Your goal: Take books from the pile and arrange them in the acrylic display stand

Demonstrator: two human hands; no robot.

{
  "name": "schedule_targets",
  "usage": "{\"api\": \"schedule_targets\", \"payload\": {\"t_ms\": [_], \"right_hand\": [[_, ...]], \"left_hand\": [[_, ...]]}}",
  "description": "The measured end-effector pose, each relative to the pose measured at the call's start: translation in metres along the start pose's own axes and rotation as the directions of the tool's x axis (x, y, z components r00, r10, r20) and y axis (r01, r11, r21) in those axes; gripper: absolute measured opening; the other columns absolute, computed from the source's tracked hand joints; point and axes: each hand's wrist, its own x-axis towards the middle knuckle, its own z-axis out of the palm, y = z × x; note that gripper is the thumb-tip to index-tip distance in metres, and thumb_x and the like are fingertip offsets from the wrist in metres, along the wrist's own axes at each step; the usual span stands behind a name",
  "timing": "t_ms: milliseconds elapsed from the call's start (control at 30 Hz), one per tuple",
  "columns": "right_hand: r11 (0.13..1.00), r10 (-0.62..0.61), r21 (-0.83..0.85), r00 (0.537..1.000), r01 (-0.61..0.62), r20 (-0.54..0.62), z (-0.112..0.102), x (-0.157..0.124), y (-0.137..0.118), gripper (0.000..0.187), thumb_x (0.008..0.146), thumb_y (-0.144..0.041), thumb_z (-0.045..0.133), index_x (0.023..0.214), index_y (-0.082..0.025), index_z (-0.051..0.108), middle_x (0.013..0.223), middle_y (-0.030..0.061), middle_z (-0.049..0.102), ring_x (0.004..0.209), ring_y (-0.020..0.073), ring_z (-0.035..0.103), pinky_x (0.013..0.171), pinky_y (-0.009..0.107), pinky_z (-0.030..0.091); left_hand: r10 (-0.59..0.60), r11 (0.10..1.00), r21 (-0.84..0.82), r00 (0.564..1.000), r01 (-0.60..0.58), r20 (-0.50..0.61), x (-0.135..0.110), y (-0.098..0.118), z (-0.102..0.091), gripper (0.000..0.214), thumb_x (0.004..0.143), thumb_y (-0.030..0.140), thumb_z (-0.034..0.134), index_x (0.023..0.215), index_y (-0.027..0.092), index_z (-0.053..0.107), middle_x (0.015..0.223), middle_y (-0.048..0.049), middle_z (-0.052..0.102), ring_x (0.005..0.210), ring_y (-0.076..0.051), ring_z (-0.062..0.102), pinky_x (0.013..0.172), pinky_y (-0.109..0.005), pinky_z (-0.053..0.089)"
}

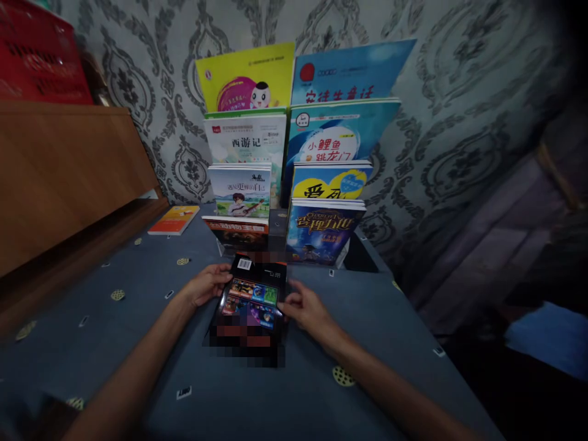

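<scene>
Between my two hands is a black book (252,295), its barcode and rows of small colored pictures facing up; parts of it are pixelated. My left hand (210,285) grips its upper left edge. On the opposite side, my right hand (305,309) pinches the right edge with thumb and fingers. Just beyond stand two columns of upright books. Nearest in the left column is a dark book with an orange-brown top (239,233); in front on the right stands a blue book with gold lettering (321,236).
Behind these rise more books, including a white one (245,131), a yellow-green one (248,73) and a teal one (344,131). An orange book (174,220) lies flat on the patterned dark cloth (151,343). A wooden cabinet (68,177) borders the left, with a red box (41,55) on top.
</scene>
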Motion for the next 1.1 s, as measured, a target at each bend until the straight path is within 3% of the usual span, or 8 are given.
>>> {"api": "schedule_targets", "payload": {"t_ms": [100, 200, 333, 433, 533, 767, 1100], "right_hand": [[0.996, 0.056, 0.064, 0.989, -0.066, 0.139, 0.010, 0.001, -0.017, 0.046, 0.067, -0.049, 0.075, 0.099, -0.018, 0.064, 0.060, -0.0056, 0.054, 0.051, 0.0111, 0.052, 0.043, 0.020, 0.028], [0.995, 0.061, 0.072, 0.983, -0.075, 0.175, 0.020, 0.004, -0.026, 0.038, 0.067, -0.050, 0.074, 0.086, -0.019, 0.060, 0.056, -0.0069, 0.051, 0.047, 0.0090, 0.048, 0.042, 0.019, 0.022], [0.998, -0.033, 0.062, 0.984, 0.023, 0.172, 0.031, 0.009, -0.023, 0.034, 0.075, -0.051, 0.066, 0.088, -0.022, 0.054, 0.063, -0.0060, 0.054, 0.044, 0.0080, 0.048, 0.039, 0.019, 0.023], [0.980, -0.197, 0.005, 0.970, 0.198, 0.145, 0.036, 0.009, -0.018, 0.029, 0.085, -0.050, 0.060, 0.088, -0.022, 0.051, 0.070, -0.0045, 0.055, 0.045, 0.0083, 0.051, 0.037, 0.020, 0.028], [0.958, -0.275, -0.035, 0.949, 0.284, 0.155, 0.038, 0.009, -0.015, 0.027, 0.091, -0.048, 0.056, 0.087, -0.023, 0.047, 0.070, -0.0050, 0.053, 0.046, 0.0085, 0.055, 0.037, 0.020, 0.032], [0.949, -0.303, -0.042, 0.941, 0.312, 0.154, 0.039, 0.020, -0.022, 0.026, 0.092, -0.048, 0.055, 0.092, -0.023, 0.049, 0.073, -0.0041, 0.056, 0.044, 0.0084, 0.055, 0.035, 0.019, 0.035], [0.936, -0.335, -0.077, 0.937, 0.343, 0.100, 0.038, 0.039, -0.038, 0.017, 0.089, -0.038, 0.054, 0.091, -0.022, 0.051, 0.073, -0.0040, 0.056, 0.042, 0.0078, 0.053, 0.035, 0.019, 0.033]], "left_hand": [[-0.009, 0.999, 0.048, 1.000, 0.009, 0.003, -0.002, 0.004, -0.009, 0.038, 0.066, 0.019, 0.089, 0.096, 0.015, 0.066, 0.085, -0.0027, 0.073, 0.067, -0.013, 0.070, 0.062, -0.023, 0.057], [-0.011, 0.992, 0.129, 1.000, 0.011, -0.005, -0.004, 0.009, -0.016, 0.038, 0.066, 0.025, 0.090, 0.091, 0.015, 0.062, 0.079, -0.0006, 0.071, 0.063, -0.012, 0.068, 0.058, -0.022, 0.056], [0.069, 0.976, 0.206, 0.998, -0.065, -0.012, -0.012, 0.019, -0.024, 0.042, 0.066, 0.032, 0.090, 0.093, 0.017, 0.062, 0.080, 0.0002, 0.071, 0.064, -0.012, 0.067, 0.052, -0.018, 0.050], [0.114, 0.957, 0.261, 0.991, -0.128, 0.069, -0.019, 0.027, -0.030, 0.050, 0.067, 0.033, 0.090, 0.107, 0.018, 0.065, 0.088, -0.0035, 0.074, 0.069, -0.014, 0.069, 0.050, -0.017, 0.047], [0.098, 0.938, 0.317, 0.984, -0.142, 0.151, -0.024, 0.033, -0.034, 0.059, 0.069, 0.033, 0.089, 0.121, 0.019, 0.064, 0.091, -0.0052, 0.075, 0.064, -0.013, 0.067, 0.046, -0.018, 0.045], [0.238, 0.912, 0.316, 0.965, -0.261, 0.110, -0.020, 0.034, -0.031, 0.054, 0.071, 0.038, 0.087, 0.118, 0.018, 0.067, 0.087, -0.0034, 0.072, 0.054, -0.009, 0.057, 0.040, -0.017, 0.038], [0.405, 0.863, 0.334, 0.914, -0.379, -0.010, -0.011, 0.035, -0.024, 0.050, 0.072, 0.046, 0.084, 0.111, 0.019, 0.069, 0.077, -0.0013, 0.068, 0.055, -0.009, 0.053, 0.046, -0.019, 0.035]]}}
